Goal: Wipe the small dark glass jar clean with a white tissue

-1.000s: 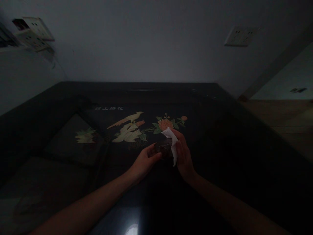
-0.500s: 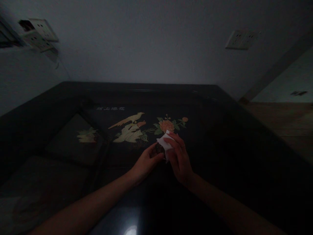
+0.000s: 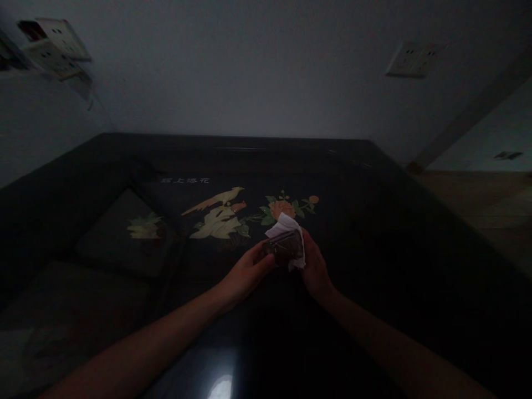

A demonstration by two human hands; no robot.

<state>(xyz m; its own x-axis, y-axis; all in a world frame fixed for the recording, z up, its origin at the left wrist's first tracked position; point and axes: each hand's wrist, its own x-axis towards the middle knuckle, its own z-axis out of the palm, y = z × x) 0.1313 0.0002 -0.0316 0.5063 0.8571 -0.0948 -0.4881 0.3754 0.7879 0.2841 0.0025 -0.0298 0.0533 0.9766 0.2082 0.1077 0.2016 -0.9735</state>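
From the head view, I grip one end of a dark, box-like object (image 3: 286,249) in my left hand (image 3: 246,277), thumb on the near side. My right hand (image 3: 316,271) is curled around a white tissue (image 3: 286,223), which lies against the object's far side and right end, between it and my palm. The object sits between my hands, above or on the black counter (image 3: 266,338); I cannot tell whether it touches. Just beyond my hands are an inlaid flower (image 3: 282,208) and, to their left, an inlaid bird (image 3: 224,198). To handle this well, I judge that my left grip should be firm but near the edge, leaving the faces free, while my right fingers keep the tissue flat and press evenly, especially around corners in this dim light.
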